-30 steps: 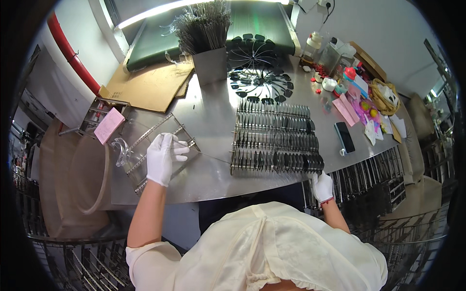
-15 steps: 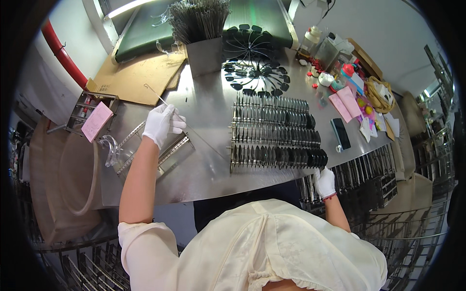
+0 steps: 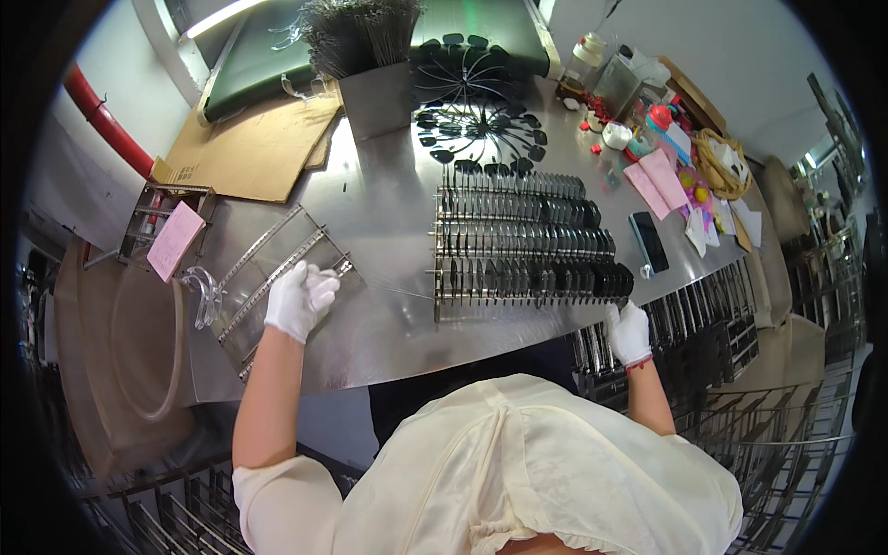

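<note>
The lens rack [image 3: 527, 236] stands on the steel desk [image 3: 384, 208] near its front edge. The right hand [image 3: 628, 334] is at the rack's near right corner, the left hand [image 3: 302, 301], fingers curled, over a metal frame [image 3: 262, 294]; whether either grips cannot be told. Open desk separates frame and rack. A phone [image 3: 648, 242] lies right; cardboard [image 3: 250, 148] far left, before a red pipe [image 3: 108, 123].

A phone [image 3: 650, 242] lies near pink sheets [image 3: 659, 183] — perhaps paper — and brown cardboard [image 3: 248, 148] lies leftward.
</note>
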A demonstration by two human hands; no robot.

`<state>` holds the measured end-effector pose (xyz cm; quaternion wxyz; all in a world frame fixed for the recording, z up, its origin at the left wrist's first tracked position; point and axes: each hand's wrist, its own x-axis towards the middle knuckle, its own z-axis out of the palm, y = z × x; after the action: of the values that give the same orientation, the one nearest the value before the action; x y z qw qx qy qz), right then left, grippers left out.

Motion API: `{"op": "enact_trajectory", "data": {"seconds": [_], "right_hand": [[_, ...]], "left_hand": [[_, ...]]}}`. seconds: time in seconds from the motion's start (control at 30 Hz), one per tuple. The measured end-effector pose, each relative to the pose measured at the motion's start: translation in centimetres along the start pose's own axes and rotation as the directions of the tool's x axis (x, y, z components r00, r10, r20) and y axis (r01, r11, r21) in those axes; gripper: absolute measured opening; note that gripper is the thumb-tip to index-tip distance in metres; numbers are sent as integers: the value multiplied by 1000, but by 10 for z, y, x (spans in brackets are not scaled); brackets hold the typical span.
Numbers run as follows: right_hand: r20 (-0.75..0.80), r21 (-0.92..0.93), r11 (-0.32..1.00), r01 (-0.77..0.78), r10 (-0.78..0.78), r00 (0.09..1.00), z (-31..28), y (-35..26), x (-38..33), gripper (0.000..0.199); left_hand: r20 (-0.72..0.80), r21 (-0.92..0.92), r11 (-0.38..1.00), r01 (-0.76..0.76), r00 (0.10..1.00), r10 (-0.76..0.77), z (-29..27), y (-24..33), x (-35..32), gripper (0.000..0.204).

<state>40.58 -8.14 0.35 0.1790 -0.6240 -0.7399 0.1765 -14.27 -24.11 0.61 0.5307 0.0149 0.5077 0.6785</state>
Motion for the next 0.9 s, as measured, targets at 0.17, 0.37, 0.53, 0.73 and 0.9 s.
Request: {"op": "enact_trajectory", "data": {"seconds": [0.17,0.37,0.53,0.73,0.9], "right_hand": [[100,-26,1000,-13,16,995,-18,-10,17,27],[65,-58,998,-29,32,997,-14,16,29,33],[3,-13,996,86,-86,996,-3,38,34,24],[24,-2,998,68,-68,997,-9,31,35,20],[121,40,993,-110,105,987,-29,-12,28,28]], "left_hand": [[65,56,998,8,998,-12,-3,8,3,27],[227,231,973,-18,973,-36,27,27,37,26],[272,345,933,-99,962,2,42,39,42,25],[219,343,933,-108,975,33,47,41,27,26],[187,181,983,-22,982,-12,22,18,20,26]]}}
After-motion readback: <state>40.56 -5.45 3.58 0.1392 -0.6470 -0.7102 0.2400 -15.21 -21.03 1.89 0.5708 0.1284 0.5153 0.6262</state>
